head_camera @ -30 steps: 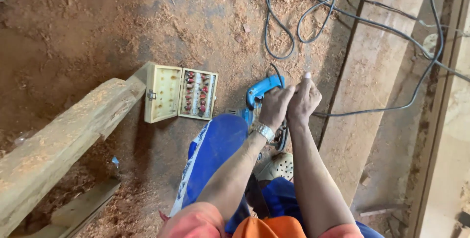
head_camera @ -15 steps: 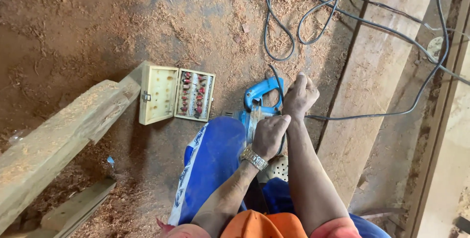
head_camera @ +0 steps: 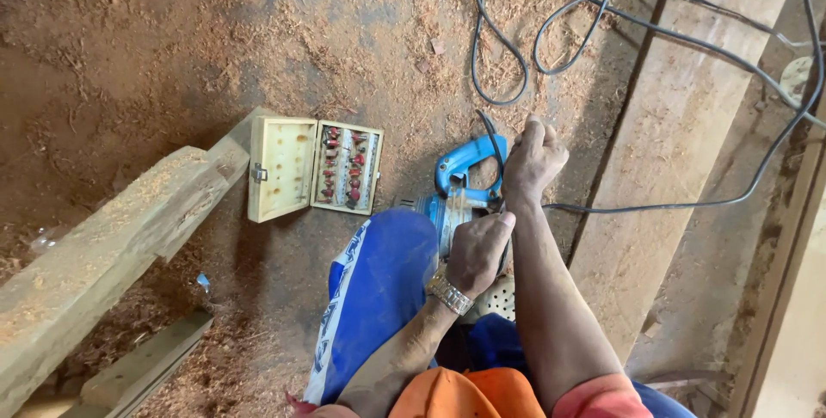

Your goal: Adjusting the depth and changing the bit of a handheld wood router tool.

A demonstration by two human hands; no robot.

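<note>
Your tool (head_camera: pixel 460 190), a blue power tool, sits on the sawdust floor (head_camera: pixel 172 48) just in front of your blue-trousered knee (head_camera: pixel 379 298). Its looped handle points up and away from you, so the long axis runs from your lap toward the cables (head_camera: pixel 516 48). Your left hand (head_camera: pixel 477 250) is closed on the tool's body, near end. Your right hand (head_camera: pixel 532 160) is curled shut at the handle's far side, where the black cord (head_camera: pixel 654 207) leaves; whether it grips cord or handle you cannot tell.

Room is tight to the right: a long plank (head_camera: pixel 680 151) lies just beside your right forearm, its edge running diagonally up the view, with a second board (head_camera: pixel 800 315) beyond. To the left, a beam (head_camera: pixel 112 246) slants in from the lower corner, its end touching an open wooden case (head_camera: pixel 314 169). Between case and tool the floor lies bare, as does the stretch above the case up to the cables.

The case is pale wood, hinged flat open: left half plain, right half holding rows of small red-and-silver bits.
</note>
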